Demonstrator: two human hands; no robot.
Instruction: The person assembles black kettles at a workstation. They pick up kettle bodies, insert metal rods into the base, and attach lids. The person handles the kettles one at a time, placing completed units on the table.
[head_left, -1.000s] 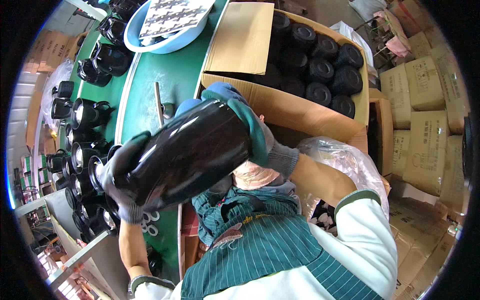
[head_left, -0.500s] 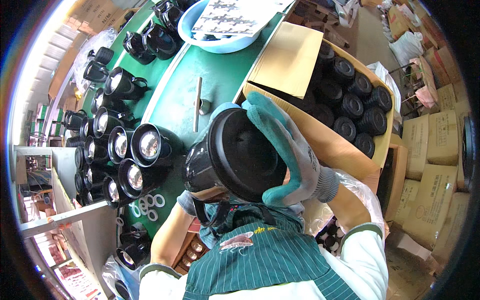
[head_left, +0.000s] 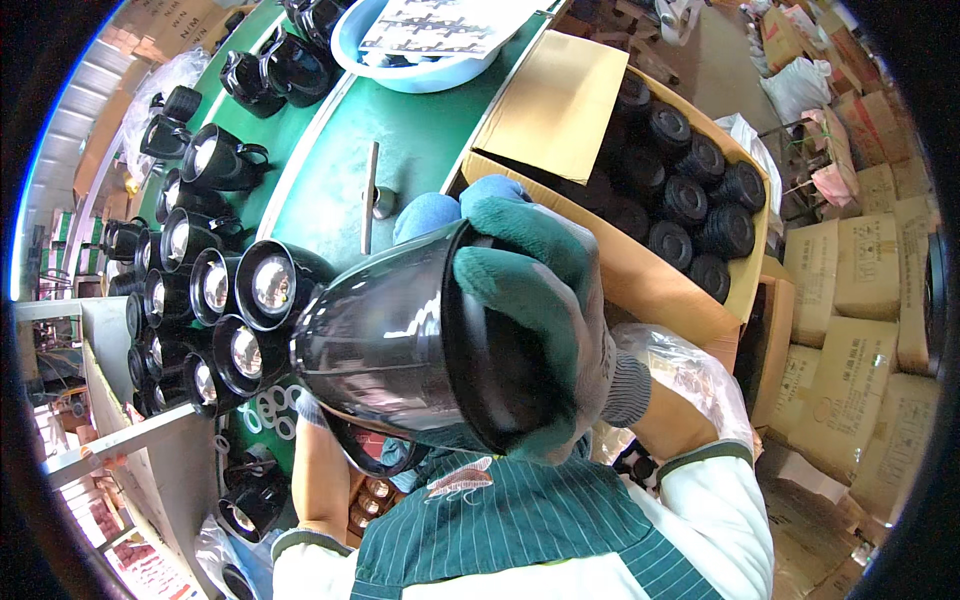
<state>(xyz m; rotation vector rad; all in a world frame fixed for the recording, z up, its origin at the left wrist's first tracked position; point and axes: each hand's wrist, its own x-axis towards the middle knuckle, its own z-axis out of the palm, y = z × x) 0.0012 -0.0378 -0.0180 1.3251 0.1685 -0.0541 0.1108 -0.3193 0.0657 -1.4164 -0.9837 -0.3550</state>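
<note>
A large glossy black mug (head_left: 385,345) lies tilted in front of my chest, its wide end to the right and its handle (head_left: 365,450) downward. My right hand (head_left: 530,310), in a teal and grey glove, is closed over the wide end, where a black lid (head_left: 490,370) shows partly. My left hand (head_left: 425,216) is wrapped round the mug's far side; only blue glove fingertips show above it, and the mug hides the rest. Left of the mug stand several black mugs (head_left: 272,285) with shiny insides.
An open carton (head_left: 690,285) of stacked black lids (head_left: 685,200) stands at the right. On the green table (head_left: 330,200) are a metal bar on a stand (head_left: 370,200), white rings (head_left: 270,412) and a blue basin (head_left: 420,78) with a printed sheet. Brown cartons (head_left: 860,370) are stacked far right.
The mug has turned so its side faces me and its wide end points right. My right hand's fingers have come from the lid's edge to fold over it.
</note>
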